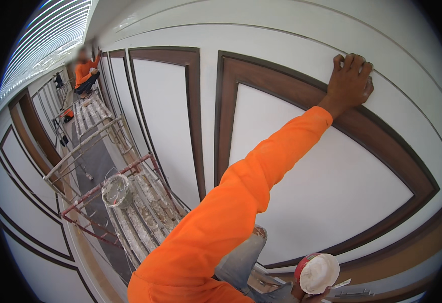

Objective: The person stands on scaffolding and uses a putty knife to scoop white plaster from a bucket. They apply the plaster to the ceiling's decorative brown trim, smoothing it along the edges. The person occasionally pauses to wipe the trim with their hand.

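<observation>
My left hand [351, 78], at the end of my orange sleeve, rests high on the white wall [291, 40] at a thin groove, above a brown-framed panel [312, 177]. Its fingers are bent against the surface; whatever they might hold is hidden. Low at the right, my right hand [297, 292] grips a red tub [301, 267] of white paste from below, beside my bent knee. A pale flat tool [343, 283] sticks out from beside the tub; how it is held is unclear.
A paint-spattered plank platform [141, 207] with metal rails [79, 204] runs along the wall, carrying a bucket [117, 189]. Farther along, a person in orange [86, 76] squats on another platform [87, 111] by the wall. Panelled wall [24, 187] lines the left.
</observation>
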The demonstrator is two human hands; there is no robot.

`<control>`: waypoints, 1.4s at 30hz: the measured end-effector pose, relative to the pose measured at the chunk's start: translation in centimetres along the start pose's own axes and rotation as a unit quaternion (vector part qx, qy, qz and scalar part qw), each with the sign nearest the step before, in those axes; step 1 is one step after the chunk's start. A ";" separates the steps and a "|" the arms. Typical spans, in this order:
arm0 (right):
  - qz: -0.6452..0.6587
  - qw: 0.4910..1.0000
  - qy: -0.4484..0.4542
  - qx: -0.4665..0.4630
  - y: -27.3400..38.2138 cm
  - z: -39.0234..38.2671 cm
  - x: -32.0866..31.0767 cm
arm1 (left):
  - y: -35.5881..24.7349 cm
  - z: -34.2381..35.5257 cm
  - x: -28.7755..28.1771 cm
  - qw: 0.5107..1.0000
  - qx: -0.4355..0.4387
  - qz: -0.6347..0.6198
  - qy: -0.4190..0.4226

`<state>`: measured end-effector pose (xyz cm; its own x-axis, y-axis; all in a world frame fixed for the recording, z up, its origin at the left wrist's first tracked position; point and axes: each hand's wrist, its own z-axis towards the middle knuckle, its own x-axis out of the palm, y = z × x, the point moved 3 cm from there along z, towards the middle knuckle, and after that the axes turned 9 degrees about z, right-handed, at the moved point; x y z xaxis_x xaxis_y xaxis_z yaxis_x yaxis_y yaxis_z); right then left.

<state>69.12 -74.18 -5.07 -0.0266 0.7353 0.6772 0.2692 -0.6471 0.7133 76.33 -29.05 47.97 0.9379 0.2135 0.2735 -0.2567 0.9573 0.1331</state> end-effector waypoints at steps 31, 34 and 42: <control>0.070 0.995 0.025 -0.070 1.2 -2.2 -6.8 | 14.3 -1.6 -4.0 0.979 0.011 0.201 0.040; 0.053 0.994 0.017 -0.091 1.1 -1.8 -6.9 | 15.5 -2.0 -4.7 0.976 -0.043 0.207 0.050; 0.082 0.992 0.006 -0.092 2.1 -3.0 -4.8 | 16.0 -2.8 -3.8 0.959 -0.102 0.260 0.051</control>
<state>66.95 -79.72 -6.30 -0.0081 0.6157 0.7879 0.0902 -0.7843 0.6138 69.32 -14.02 46.36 0.7164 0.6797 0.1572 -0.6540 0.7328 -0.1879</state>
